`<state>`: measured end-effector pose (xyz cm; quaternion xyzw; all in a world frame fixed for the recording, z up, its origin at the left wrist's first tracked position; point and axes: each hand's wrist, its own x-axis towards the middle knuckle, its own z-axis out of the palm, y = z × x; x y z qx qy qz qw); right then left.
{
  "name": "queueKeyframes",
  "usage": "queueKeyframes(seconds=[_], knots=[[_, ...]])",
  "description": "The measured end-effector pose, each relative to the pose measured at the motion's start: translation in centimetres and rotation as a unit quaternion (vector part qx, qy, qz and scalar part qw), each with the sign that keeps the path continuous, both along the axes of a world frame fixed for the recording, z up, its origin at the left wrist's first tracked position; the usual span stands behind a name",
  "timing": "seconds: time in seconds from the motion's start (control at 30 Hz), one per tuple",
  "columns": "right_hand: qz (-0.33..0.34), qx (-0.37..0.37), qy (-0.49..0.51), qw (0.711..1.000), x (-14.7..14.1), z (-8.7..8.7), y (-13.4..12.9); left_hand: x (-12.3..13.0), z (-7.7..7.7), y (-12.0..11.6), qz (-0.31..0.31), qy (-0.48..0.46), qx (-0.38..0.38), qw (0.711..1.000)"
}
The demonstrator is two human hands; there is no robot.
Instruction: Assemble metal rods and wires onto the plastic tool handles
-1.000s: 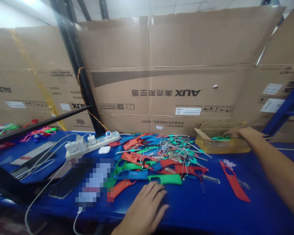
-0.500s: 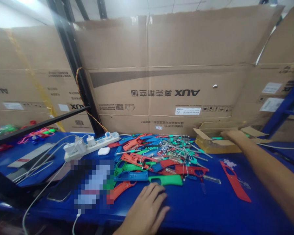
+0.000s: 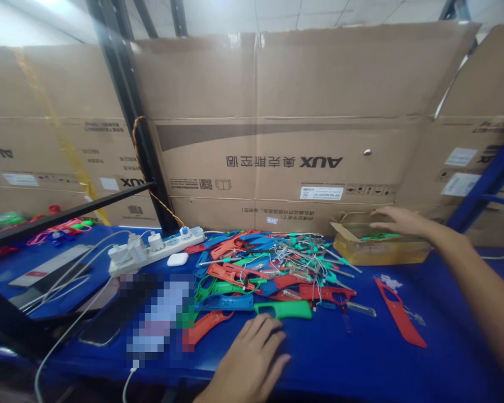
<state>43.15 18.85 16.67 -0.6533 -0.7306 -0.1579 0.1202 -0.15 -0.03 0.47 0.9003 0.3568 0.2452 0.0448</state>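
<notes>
My left hand lies palm down on the blue table, fingers loosely stretched, its fingertips beside a green handle shell. No object shows in it. My right hand is above an open cardboard box with yellow tape, its fingers apart and nothing visible between them. Green pieces lie inside the box; its depth is partly hidden. In front of me spreads a heap of red, blue and green lighter shells mixed with metal-tube lighter parts and thin white wires. One red shell half lies apart, below the box.
A white power strip with plugged-in chargers stands at the left, near a white earbud case. Phones and cables lie in front of it. A black post rises at left, and large cardboard sheets wall off the back.
My right hand has lifted out of the box and its fingers have spread. My left hand stays in place, and the heap looks the same.
</notes>
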Motion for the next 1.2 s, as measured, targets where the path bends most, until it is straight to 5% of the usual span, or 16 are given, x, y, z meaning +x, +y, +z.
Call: queueKeyframes(seconds=[0.1, 0.3, 0.47, 0.73, 1.0, 1.2], knots=[[0.048, 0.03, -0.002, 0.998, -2.9, -1.6, -4.6, 0.0, 0.0, 0.0, 0.006, 0.007, -0.003, 1.0], [0.242, 0.071, 0.057, 0.966, -15.3, -11.4, -15.1, -0.1, -0.4, 0.3, 0.052, -0.026, 0.049, 0.997], [0.25, 0.062, 0.118, 0.959, -21.8, -16.2, -16.9, -0.2, -1.1, 0.7, 0.059, 0.006, 0.057, 0.997], [0.291, 0.023, 0.138, 0.946, -21.0, -17.2, -16.6, -0.2, -0.8, 0.7, 0.044, 0.003, 0.058, 0.997], [0.271, 0.032, 0.139, 0.952, -21.2, -17.3, -16.5, -0.5, -2.3, 1.9, 0.181, -0.092, 0.12, 0.972], [0.267, 0.022, 0.155, 0.951, -21.3, -16.9, -16.8, -0.5, -2.3, 1.8, 0.152, -0.092, 0.093, 0.98]])
